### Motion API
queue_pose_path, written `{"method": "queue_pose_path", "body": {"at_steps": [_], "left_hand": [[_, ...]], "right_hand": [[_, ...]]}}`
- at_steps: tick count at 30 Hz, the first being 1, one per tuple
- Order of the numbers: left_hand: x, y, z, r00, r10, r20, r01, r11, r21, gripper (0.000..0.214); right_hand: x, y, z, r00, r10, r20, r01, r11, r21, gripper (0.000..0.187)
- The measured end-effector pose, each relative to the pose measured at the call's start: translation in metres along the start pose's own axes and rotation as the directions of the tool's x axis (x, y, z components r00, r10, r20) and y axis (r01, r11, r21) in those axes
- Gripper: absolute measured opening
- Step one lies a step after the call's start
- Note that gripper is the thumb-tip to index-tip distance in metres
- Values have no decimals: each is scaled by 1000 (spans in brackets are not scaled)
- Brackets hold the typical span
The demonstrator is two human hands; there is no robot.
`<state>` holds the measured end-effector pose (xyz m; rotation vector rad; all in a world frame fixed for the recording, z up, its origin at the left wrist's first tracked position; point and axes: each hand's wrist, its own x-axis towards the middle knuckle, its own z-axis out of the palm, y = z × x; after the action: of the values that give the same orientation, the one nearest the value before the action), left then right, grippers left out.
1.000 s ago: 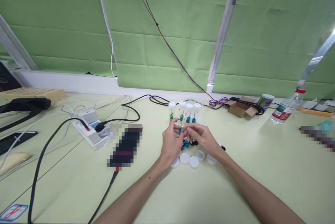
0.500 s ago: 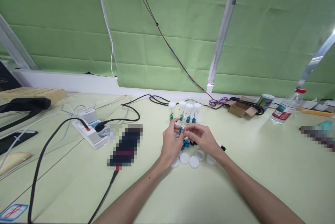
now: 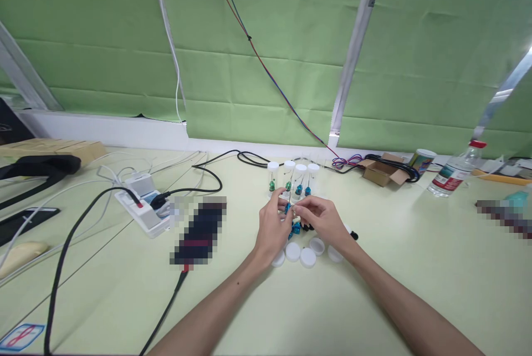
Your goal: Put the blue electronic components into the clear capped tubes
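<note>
Between finger and thumb of my left hand [image 3: 273,224] is a small blue part [image 3: 287,208] with a thin wire-like stem pointing up. My right hand [image 3: 322,216] is pinched close against its right side; what those fingertips hold is too small to make out. More blue parts [image 3: 296,228] lie below my hands, beside small black pieces [image 3: 306,227]. Several round white caps [image 3: 308,258] rest on the table nearer to me. Behind my hands stand several clear tubes with white lids [image 3: 272,167], holding green or blue parts with stems.
A phone-like device [image 3: 199,234], blurred out, lies left on a cable, near a white power strip [image 3: 145,212]. To the right are an open cardboard box [image 3: 380,173], a canister [image 3: 423,162] and a water bottle [image 3: 453,173]. Black cable [image 3: 216,176] runs along the back.
My hands stay nearly in place around the blue part. The right fingertips have shifted very slightly; nothing has been let go.
</note>
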<state>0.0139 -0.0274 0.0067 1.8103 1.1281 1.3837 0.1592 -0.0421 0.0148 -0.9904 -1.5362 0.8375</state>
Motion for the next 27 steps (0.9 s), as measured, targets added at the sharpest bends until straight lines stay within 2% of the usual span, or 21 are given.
{"method": "queue_pose_path", "body": {"at_steps": [21, 27], "left_hand": [[0, -3, 2, 1000, 12, 4, -12, 1000, 17, 39], [1, -2, 1, 1000, -1, 11, 1, 1000, 13, 39]], "right_hand": [[1, 7, -3, 1000, -13, 14, 13, 1000, 4, 28], [0, 4, -1, 1000, -23, -2, 23, 999, 44, 21]]}}
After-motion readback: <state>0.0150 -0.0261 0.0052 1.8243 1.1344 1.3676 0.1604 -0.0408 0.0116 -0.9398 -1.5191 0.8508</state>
